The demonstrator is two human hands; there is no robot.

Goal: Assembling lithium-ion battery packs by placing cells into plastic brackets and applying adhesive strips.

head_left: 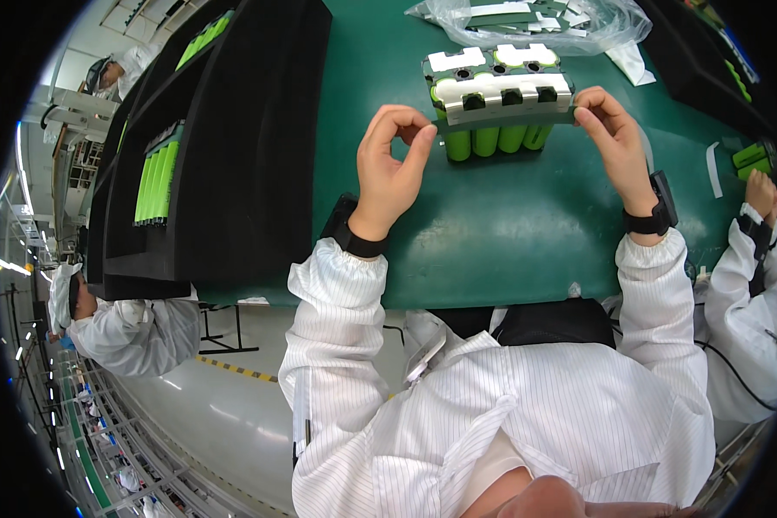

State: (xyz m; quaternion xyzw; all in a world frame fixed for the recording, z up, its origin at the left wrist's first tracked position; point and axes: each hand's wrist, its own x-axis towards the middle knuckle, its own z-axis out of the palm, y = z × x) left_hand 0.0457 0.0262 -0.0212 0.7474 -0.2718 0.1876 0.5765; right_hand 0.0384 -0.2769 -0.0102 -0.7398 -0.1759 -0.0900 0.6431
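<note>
**Both hands at the battery pack on the green surface**

Your left hand (392,164) sits at the left end of the battery pack (496,104), thumb and forefinger curled toward each other in a near-closed ring, their tips at the pack's lower left corner; whether they actually pinch it, you cannot tell from here. Your right hand (615,142) has its fingers (591,102) closed on the right end of the pack's grey top holder. The pack itself is a block of bright green cylindrical cells capped with grey holders and white strips, standing on the green surface (492,233), far from you, between your two hands. Just beyond it lies a clear plastic bag (535,22) of grey-green parts. To your left, black foam trays (233,147) hold more green cells. Another person's hand (761,194) rests at the far right edge.
</note>
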